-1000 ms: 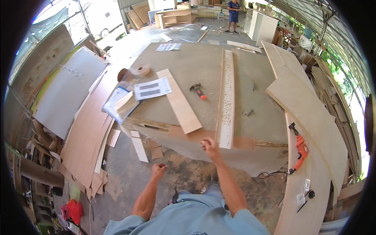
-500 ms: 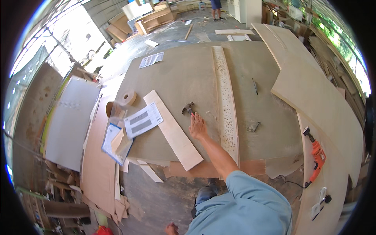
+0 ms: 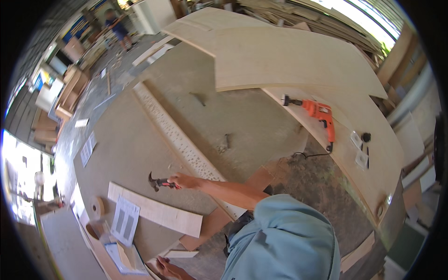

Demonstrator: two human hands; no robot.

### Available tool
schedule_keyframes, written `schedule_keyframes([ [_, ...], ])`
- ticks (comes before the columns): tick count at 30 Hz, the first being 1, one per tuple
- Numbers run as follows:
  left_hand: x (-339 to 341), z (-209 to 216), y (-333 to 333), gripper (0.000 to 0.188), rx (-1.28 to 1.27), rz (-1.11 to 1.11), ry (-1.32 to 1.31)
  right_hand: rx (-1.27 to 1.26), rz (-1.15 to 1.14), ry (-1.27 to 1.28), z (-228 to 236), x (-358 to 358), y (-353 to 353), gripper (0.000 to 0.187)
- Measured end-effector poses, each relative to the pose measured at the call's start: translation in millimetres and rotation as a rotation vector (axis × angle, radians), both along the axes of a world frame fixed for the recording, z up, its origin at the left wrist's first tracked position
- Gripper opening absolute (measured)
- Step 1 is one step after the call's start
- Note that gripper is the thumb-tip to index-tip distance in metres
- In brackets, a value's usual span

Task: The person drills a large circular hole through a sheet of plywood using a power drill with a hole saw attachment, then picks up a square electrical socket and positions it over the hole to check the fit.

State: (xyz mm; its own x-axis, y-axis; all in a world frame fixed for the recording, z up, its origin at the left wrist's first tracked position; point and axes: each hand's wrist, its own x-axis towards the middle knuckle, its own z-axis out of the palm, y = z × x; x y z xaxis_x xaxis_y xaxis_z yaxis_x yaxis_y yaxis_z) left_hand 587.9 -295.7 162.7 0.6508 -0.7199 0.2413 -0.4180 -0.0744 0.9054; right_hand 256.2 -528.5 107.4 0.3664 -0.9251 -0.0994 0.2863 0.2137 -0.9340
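My right hand [image 3: 182, 181] is closed round the red and black handle of a claw hammer [image 3: 153, 182], held over the grey-brown tabletop [image 3: 121, 144]. Under my right forearm runs a long narrow board [image 3: 172, 130] with a pale, brown-speckled face. Nearer me lies a plain light wooden board [image 3: 158, 214], with a printed sheet [image 3: 125, 220] overlapping its left end. My left hand [image 3: 167, 267] is low at the lower edge, near the table's near-left corner, its fingers loosely apart and nothing visible in them.
An orange power drill [image 3: 319, 112] lies on large plywood sheets [image 3: 298, 60] at right. A tape roll [image 3: 97, 207] and a plastic folder [image 3: 122, 257] sit at left. Small metal pieces [image 3: 226, 141] and a slim dark tool [image 3: 197, 99] lie on the table. A person [image 3: 119, 30] stands far off.
My view has swung to the right. The hammer, reached for on the tabletop before, is now gripped in my right hand. My left hand has come up toward the table's near-left corner.
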Motion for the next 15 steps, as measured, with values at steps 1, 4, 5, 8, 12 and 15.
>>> schedule_keyframes([
  [1, -23, 12, -39, 0.022, -0.014, -0.131, 0.025, 0.063, -0.068, -0.060, 6, -34, 32, 0.039],
  [4, -89, 51, -121, 0.024, -0.008, -0.496, -0.021, 0.130, -0.301, -0.376, 31, -114, 125, 0.041],
  [5, -124, 63, -143, 0.024, 0.018, -0.610, -0.034, 0.167, -0.422, -0.489, 37, -138, 157, 0.039],
  [8, -234, 85, -191, 0.026, 0.057, -0.918, -0.014, 0.425, -0.747, -0.571, 52, -209, 235, 0.038],
  [12, -428, 111, -213, 0.029, 0.029, -1.337, -0.260, 0.303, -0.973, -0.543, 44, -294, 326, 0.037],
  [15, -590, 128, -194, 0.027, 0.016, -1.602, -0.414, 0.328, -1.158, -0.316, 59, -349, 379, 0.036],
])
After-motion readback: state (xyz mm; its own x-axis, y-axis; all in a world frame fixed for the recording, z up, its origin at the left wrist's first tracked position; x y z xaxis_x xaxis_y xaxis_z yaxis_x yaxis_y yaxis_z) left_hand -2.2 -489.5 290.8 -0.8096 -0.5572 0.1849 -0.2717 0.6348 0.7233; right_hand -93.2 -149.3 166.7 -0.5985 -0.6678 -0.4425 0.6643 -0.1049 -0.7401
